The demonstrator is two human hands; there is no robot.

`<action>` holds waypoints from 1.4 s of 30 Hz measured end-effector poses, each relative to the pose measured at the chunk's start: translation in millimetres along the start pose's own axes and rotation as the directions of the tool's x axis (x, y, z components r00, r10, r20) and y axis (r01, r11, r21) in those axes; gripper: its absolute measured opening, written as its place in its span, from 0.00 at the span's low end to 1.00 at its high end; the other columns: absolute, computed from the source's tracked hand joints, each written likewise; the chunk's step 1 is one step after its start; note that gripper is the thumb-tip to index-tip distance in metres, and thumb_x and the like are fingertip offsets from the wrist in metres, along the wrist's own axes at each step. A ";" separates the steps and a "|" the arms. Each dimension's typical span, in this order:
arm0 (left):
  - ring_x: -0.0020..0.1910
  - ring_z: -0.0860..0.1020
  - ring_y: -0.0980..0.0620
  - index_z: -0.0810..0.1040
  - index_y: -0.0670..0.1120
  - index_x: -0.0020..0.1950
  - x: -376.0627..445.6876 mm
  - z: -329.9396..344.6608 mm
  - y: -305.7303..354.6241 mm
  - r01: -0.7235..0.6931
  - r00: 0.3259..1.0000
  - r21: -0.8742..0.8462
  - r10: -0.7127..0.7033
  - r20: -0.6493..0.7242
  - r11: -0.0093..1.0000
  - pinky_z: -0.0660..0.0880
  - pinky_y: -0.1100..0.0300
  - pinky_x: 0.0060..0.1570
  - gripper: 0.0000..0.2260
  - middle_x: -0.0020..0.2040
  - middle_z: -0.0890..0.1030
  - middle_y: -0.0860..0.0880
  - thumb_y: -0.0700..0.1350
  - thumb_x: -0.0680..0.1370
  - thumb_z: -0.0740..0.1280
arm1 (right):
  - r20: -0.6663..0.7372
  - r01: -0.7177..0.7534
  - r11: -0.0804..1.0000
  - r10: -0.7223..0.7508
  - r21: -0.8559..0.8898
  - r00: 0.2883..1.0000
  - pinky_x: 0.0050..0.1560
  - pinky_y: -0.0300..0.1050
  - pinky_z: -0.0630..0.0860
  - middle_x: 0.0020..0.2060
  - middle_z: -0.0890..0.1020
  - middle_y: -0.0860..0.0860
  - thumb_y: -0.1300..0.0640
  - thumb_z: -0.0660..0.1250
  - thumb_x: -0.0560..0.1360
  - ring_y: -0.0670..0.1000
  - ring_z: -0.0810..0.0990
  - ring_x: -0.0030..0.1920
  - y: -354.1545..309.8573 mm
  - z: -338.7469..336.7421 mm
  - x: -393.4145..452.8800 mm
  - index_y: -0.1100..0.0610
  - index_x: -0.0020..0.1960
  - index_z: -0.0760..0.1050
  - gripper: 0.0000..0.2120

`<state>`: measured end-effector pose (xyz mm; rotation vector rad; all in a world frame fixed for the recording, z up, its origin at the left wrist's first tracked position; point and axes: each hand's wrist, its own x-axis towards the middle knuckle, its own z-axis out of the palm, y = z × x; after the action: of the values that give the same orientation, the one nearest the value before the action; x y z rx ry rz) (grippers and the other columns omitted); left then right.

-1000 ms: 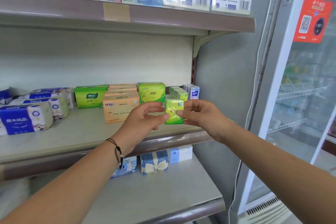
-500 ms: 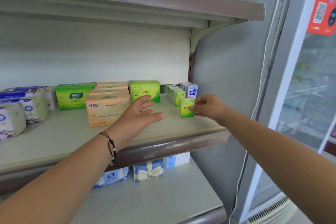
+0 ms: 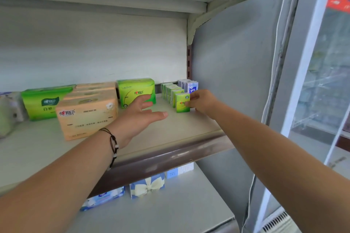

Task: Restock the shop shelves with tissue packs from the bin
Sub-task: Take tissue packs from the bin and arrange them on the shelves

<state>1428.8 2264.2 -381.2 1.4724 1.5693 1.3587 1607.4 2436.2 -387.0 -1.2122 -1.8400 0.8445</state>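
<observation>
- Head view: my right hand (image 3: 203, 101) pinches a small green tissue pack (image 3: 182, 102), standing it upright at the front of a row of like packs (image 3: 170, 91) near the shelf's (image 3: 170, 130) right end.
- My left hand (image 3: 141, 117) hovers over the shelf, fingers spread, holding nothing.
- I judge this pack nearly placed; the bin is out of sight, so what remains I cannot tell.
</observation>
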 end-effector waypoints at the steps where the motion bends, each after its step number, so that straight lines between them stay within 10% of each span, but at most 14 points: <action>1: 0.68 0.72 0.53 0.63 0.53 0.76 1.8 2.1 -0.3 -0.001 1.000 0.004 0.001 0.001 1.000 0.68 0.57 0.66 0.36 0.71 0.71 0.52 0.47 0.72 0.77 | 0.002 0.004 1.000 -0.004 -0.011 1.000 0.56 0.50 0.77 0.51 0.85 0.60 0.61 0.76 0.72 0.53 0.81 0.48 -0.1 0.4 2.1 0.61 0.51 0.82 0.09; 29: 0.67 0.72 0.55 0.64 0.51 0.75 7.0 9.5 -8.3 -0.009 0.999 0.017 0.010 -0.044 1.000 0.67 0.61 0.57 0.35 0.69 0.73 0.52 0.44 0.72 0.76 | 0.002 0.038 0.973 -0.039 -0.229 0.999 0.54 0.47 0.77 0.48 0.84 0.57 0.54 0.73 0.75 0.53 0.78 0.44 5.2 6.7 24.6 0.56 0.48 0.80 0.06; 39: 0.67 0.73 0.53 0.65 0.52 0.74 -10.9 4.8 18.6 -0.016 0.999 0.001 0.016 -0.052 1.000 0.69 0.57 0.65 0.33 0.69 0.73 0.51 0.43 0.73 0.76 | 0.056 -0.043 0.997 0.047 -0.064 0.997 0.38 0.40 0.74 0.46 0.79 0.54 0.47 0.76 0.72 0.50 0.77 0.41 -6.2 -13.0 -5.9 0.57 0.62 0.73 0.24; 42: 0.67 0.74 0.54 0.65 0.52 0.75 -31.0 0.2 39.1 -0.044 0.998 0.008 0.045 -0.038 0.999 0.70 0.56 0.66 0.33 0.69 0.73 0.52 0.45 0.73 0.76 | 0.005 -0.006 0.996 0.006 -0.089 1.000 0.54 0.46 0.77 0.56 0.80 0.52 0.40 0.75 0.69 0.51 0.80 0.53 -17.3 -27.0 -29.9 0.54 0.67 0.73 0.32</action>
<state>1449.4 2229.6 -351.8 1.5020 1.5748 1.4159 1631.0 2405.6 -366.3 -1.2721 -1.8965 0.7770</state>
